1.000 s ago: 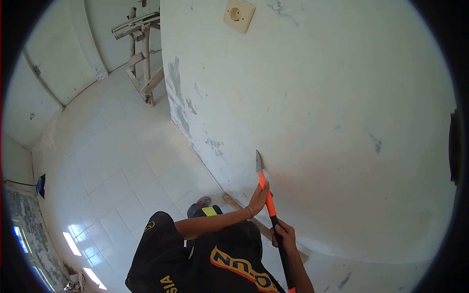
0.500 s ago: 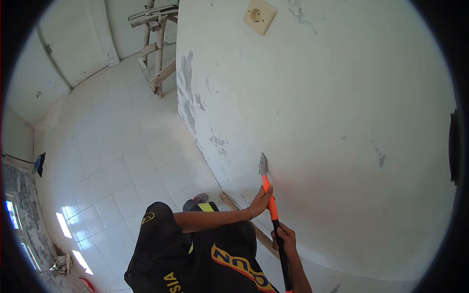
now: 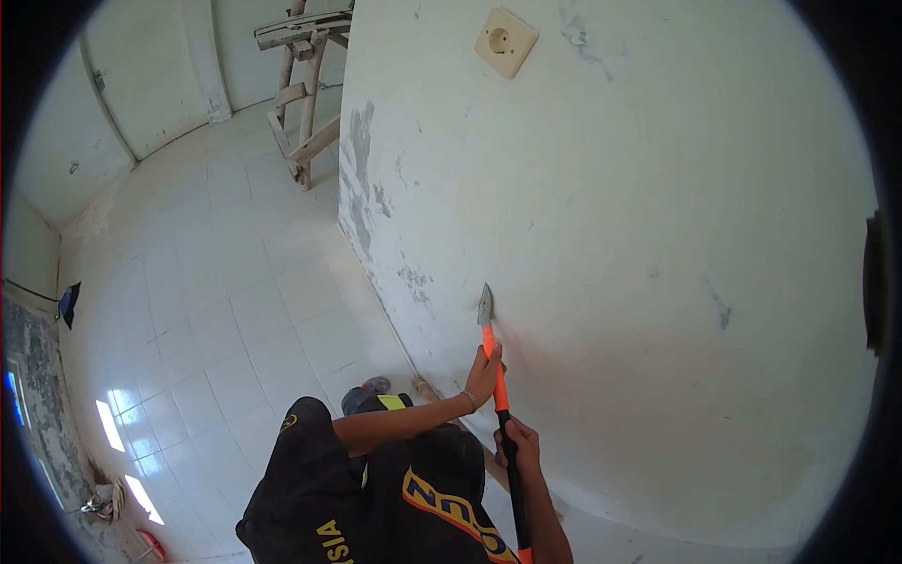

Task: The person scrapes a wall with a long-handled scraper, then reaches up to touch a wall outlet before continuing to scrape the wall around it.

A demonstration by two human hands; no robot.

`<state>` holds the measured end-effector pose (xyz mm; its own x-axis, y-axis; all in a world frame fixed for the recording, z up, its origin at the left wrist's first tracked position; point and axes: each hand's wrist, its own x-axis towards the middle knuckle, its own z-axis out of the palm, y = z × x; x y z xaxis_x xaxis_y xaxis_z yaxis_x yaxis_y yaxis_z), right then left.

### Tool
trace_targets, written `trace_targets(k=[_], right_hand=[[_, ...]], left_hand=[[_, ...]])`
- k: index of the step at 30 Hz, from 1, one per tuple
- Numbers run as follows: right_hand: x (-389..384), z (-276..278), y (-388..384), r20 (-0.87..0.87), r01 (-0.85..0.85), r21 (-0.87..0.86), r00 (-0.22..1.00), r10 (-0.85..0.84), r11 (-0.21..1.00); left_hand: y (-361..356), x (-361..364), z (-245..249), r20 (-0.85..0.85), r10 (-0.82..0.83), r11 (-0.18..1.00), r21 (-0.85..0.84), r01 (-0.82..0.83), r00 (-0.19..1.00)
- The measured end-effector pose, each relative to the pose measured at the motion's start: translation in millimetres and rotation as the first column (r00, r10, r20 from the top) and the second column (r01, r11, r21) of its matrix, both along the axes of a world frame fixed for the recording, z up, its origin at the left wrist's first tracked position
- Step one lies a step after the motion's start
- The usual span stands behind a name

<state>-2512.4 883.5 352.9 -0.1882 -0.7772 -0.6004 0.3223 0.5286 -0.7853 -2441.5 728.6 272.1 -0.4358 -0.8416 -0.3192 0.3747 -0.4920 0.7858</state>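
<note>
A long-handled tool with an orange-and-black handle slants up in front of the wall. Its pointed grey metal head is at the wall surface, low on the pale painted face. My left hand is closed around the orange upper part of the handle, just below the head. Lower down, my right hand grips the black section. The handle's bottom end, orange again, runs out of view at the lower edge.
The pale wall has a socket and peeling grey patches along its left corner. Bamboo lies at its foot. A wooden trestle stands behind on the white tiled floor. A red object lies at lower left.
The tool's head and both hands have moved left in view, the head also slightly up. Both hands keep their hold on the handle. The view has shifted slightly.
</note>
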Motion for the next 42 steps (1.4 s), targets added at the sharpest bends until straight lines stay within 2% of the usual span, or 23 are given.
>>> trace_targets(k=[2,4,6,7,9,12,14,16,18,20,21,23,25,27,28,30,32,34,38,40,42], right_hand=[[1,0,5,-0.004,0.069,0.001,0.998,-0.069,0.998],[-6,8,11,0.009,0.041,-0.013,0.999,-0.041,0.999],[-12,11,8,-0.013,0.002,0.018,1.000,-0.002,1.000],[-10,7,0,-0.006,0.002,0.018,1.000,-0.002,1.000],[-3,-7,-17,0.007,0.001,0.007,1.000,-0.001,1.000],[4,-5,-22,0.009,0.005,-0.001,1.000,-0.005,1.000],[-3,4,-8,-0.021,0.026,0.013,0.999,-0.026,1.000],[-10,8,-5,-0.046,0.010,0.029,0.999,-0.009,1.000],[-7,4,-10,-0.042,-0.001,0.035,0.999,0.003,0.999],[0,-11,-21,-0.034,0.010,0.020,0.999,-0.010,1.000],[2,-11,-19,-0.029,0.034,0.013,0.999,-0.033,0.999],[4,-5,-12,-0.016,0.057,0.006,0.998,-0.057,0.998],[-6,5,3,-0.083,0.046,0.030,0.996,-0.043,0.999],[-8,7,-1,-0.088,0.027,0.032,0.996,-0.024,0.999],[-7,8,-3,-0.095,0.012,0.037,0.995,-0.008,0.999],[2,0,-11,-0.092,0.037,0.037,0.995,-0.034,0.999],[4,-13,-8,-0.075,0.062,0.028,0.995,-0.060,0.998],[3,-2,2,-0.088,0.066,0.034,0.994,-0.062,0.997],[-5,-2,1,-0.107,0.019,0.026,0.994,-0.016,0.999],[0,-14,-15,-0.103,0.000,0.030,0.995,0.003,1.000],[6,-21,-15,-0.055,0.047,-0.008,0.997,-0.047,0.999]], left_hand=[[3,-5,-6,0.000,0.011,1.000,-0.027,-0.011,1.000],[9,-4,1,0.018,0.010,0.998,-0.055,-0.009,1.000],[8,0,8,0.043,-0.134,0.990,-0.026,0.135,0.990],[1,2,5,0.042,-0.131,0.991,-0.029,0.132,0.991],[-15,4,0,0.099,-0.014,0.999,-0.038,0.018,0.995],[-20,3,-10,0.114,-0.004,0.998,-0.068,0.012,0.993],[-11,5,-7,0.052,-0.049,0.997,-0.053,0.052,0.997],[-6,10,2,0.058,-0.277,0.961,0.012,0.277,0.959],[-12,12,-1,0.057,-0.266,0.963,-0.020,0.267,0.962],[-21,7,-16,0.034,-0.083,0.995,-0.055,0.085,0.996],[-22,9,-13,0.050,-0.072,0.995,-0.061,0.075,0.996],[-14,7,-3,0.049,-0.106,0.994,-0.034,0.108,0.993],[-6,11,7,0.045,-0.141,0.990,-0.006,0.141,0.989],[-3,12,11,0.035,-0.290,0.957,0.015,0.289,0.957],[-4,11,3,0.037,-0.299,0.954,0.012,0.299,0.954],[-16,12,-7,0.041,-0.161,0.985,-0.052,0.163,0.986],[-13,11,-9,0.034,-0.154,0.986,-0.053,0.155,0.988],[-6,14,1,0.040,-0.237,0.971,0.008,0.237,0.971],[-5,13,-2,0.062,-0.358,0.933,-0.011,0.360,0.932],[-19,12,-12,0.077,-0.184,0.983,-0.006,0.185,0.980],[-20,10,-16,0.072,-0.136,0.990,-0.024,0.138,0.988]])
